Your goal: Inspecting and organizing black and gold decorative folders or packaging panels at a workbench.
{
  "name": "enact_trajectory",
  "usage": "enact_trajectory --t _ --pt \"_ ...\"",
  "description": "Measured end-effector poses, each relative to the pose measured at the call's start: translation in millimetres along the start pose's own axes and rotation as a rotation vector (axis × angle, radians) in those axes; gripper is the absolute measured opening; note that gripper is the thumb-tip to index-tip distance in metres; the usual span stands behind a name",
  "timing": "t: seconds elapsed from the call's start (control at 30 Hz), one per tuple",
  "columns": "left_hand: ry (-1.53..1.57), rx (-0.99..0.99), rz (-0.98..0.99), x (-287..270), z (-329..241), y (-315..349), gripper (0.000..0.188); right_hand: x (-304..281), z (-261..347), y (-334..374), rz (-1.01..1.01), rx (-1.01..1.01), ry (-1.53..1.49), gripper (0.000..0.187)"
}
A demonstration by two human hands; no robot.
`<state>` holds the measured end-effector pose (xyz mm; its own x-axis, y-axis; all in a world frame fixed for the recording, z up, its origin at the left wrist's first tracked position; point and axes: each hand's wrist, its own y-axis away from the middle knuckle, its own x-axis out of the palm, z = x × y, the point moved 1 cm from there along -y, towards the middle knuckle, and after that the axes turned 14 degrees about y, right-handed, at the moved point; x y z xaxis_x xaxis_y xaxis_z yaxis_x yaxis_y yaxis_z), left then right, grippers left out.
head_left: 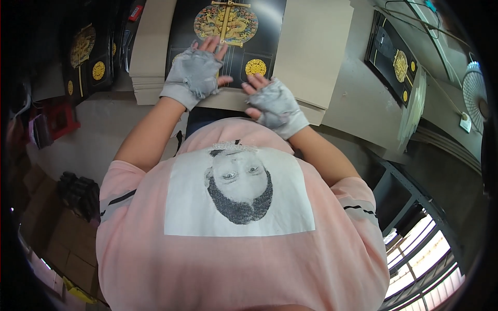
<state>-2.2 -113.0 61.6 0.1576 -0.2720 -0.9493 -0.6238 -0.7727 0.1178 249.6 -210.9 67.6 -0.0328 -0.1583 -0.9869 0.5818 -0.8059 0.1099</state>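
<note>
A black printed sheet (184, 20) with a colourful round medallion and gold ornaments lies in front of me, on a stack of grey cardboard sheets (311, 46). My left hand (194, 75), in a grey fingerless glove, rests over the sheet's left part with its fingers stretched out towards the medallion. Near the sheet's lower right corner is my right hand (277, 109), gloved the same way. Its thumb and fingers are apart, and nothing shows in them. Whether the right fingertips touch the sheet, I cannot tell.
Similar black printed pieces (98, 44) stand at the far left, beside a red plastic stool (65, 123). Another pile, topped by a black printed sheet (386, 59), is at the right. Beyond it stands a fan (474, 90). A blue-grey metal frame (399, 181) is at my lower right.
</note>
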Motion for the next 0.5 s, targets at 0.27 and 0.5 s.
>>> enact_trajectory --t 0.27,0.5 --pt "-0.094 0.119 0.165 -1.7 -23.6 20.4 0.073 35.2 -125.1 -5.3 -0.349 0.908 -0.042 0.045" --pt "0.452 0.1 -0.459 -94.5 43.7 38.4 0.049 39.9 -118.5 -33.8 -0.098 0.979 0.176 0.067"
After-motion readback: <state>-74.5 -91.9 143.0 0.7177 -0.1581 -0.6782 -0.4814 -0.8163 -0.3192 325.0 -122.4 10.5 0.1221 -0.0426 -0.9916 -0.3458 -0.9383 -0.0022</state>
